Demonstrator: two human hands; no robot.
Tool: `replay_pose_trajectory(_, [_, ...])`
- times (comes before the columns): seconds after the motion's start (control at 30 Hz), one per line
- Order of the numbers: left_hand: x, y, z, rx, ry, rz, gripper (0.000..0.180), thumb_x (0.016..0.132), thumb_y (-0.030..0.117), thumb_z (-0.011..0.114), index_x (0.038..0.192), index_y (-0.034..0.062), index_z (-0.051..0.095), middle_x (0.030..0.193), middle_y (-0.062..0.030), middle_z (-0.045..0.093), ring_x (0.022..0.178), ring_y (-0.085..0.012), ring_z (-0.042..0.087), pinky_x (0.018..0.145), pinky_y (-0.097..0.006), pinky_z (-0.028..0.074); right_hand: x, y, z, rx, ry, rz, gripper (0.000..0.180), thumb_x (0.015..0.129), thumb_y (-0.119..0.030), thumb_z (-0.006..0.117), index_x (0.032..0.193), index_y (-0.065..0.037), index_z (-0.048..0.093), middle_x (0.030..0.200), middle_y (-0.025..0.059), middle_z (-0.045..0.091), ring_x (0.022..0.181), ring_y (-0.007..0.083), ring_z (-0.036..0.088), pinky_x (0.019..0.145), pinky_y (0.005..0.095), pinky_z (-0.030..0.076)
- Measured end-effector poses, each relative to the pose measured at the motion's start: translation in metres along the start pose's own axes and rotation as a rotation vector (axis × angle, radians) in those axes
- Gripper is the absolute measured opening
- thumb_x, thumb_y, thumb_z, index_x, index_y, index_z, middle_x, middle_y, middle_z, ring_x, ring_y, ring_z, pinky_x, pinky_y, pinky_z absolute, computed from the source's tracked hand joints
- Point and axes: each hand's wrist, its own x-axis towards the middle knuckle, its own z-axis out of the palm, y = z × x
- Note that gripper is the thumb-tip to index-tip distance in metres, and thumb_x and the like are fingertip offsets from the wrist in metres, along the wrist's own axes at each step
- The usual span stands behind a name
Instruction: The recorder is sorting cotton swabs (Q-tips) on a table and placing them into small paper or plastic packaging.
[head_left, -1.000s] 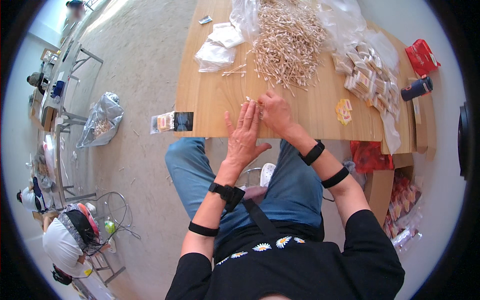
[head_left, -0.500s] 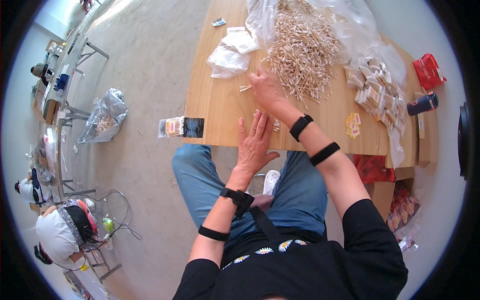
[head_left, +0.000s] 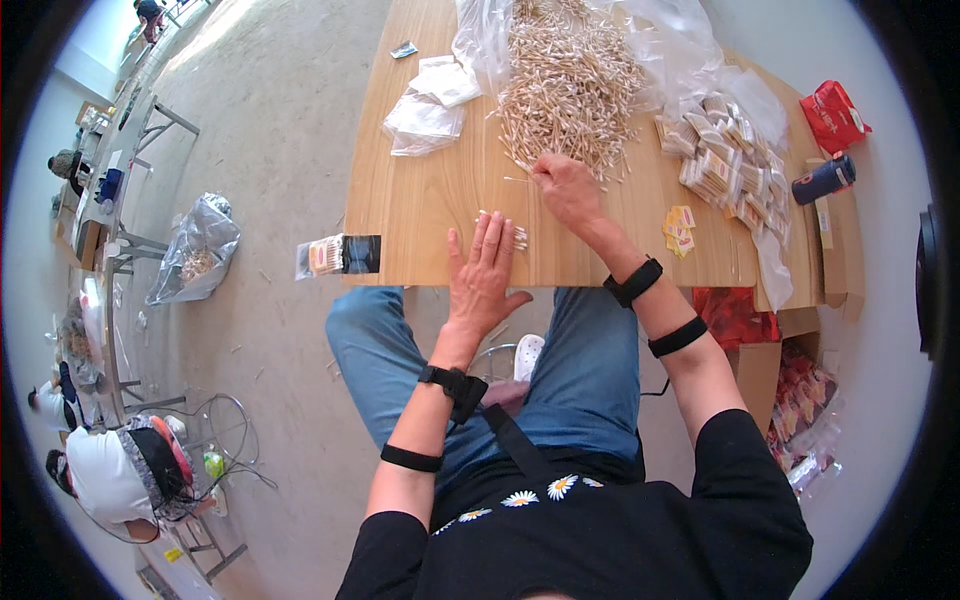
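Note:
My left hand (head_left: 482,275) lies flat near the table's front edge, fingers stretched out, over a small group of cotton swabs (head_left: 520,238) whose white tips show beside and beyond the fingers. My right hand (head_left: 568,195) is closed in a pinch at the near edge of a large heap of loose cotton swabs (head_left: 570,95). One swab stick juts out to the left of its fingertips; how many they hold is hidden.
Clear plastic bags (head_left: 428,120) lie at the left. Packed swab bundles (head_left: 725,165) and yellow cards (head_left: 679,230) are at the right, near a dark bottle (head_left: 824,180) and red bag (head_left: 834,116). A swab pack (head_left: 325,256) overhangs the left edge.
My right hand has moved right, from beyond my left fingertips to the heap's near edge. My left hand stays flat on the swabs. The whole view has shifted slightly.

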Motion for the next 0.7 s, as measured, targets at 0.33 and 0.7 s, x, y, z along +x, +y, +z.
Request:
replay_pose_trajectory(0.33, [-0.001, -0.002, 0.001, 0.021, 0.0, 0.005, 0.124, 0.055, 0.051, 0.088, 0.154, 0.0058, 0.03, 0.161, -0.0113, 0.027, 0.152, -0.0279, 0.021, 0.119, -0.061, 0.008, -0.019, -0.015, 0.012, 0.062, -0.087, -0.075, 0.011, 0.086, -0.012, 0.063, 0.086, -0.003, 0.069, 0.088, 0.0195, 0.066, 0.088, 0.0372, 0.065, 0.079, 0.0458, 0.051])
replay_pose_trajectory(0.7, [-0.002, -0.002, 0.0, -0.018, 0.009, 0.0, 0.124, 0.056, 0.052, 0.087, 0.155, 0.0044, 0.029, 0.163, -0.0121, 0.023, 0.152, -0.0284, 0.019, 0.118, -0.064, 0.006, -0.043, -0.018, 0.019, 0.029, -0.032, 0.03, 0.009, 0.087, -0.013, 0.064, 0.093, -0.008, 0.068, 0.101, 0.0162, 0.065, 0.092, 0.0373, 0.067, 0.08, 0.0476, 0.054])
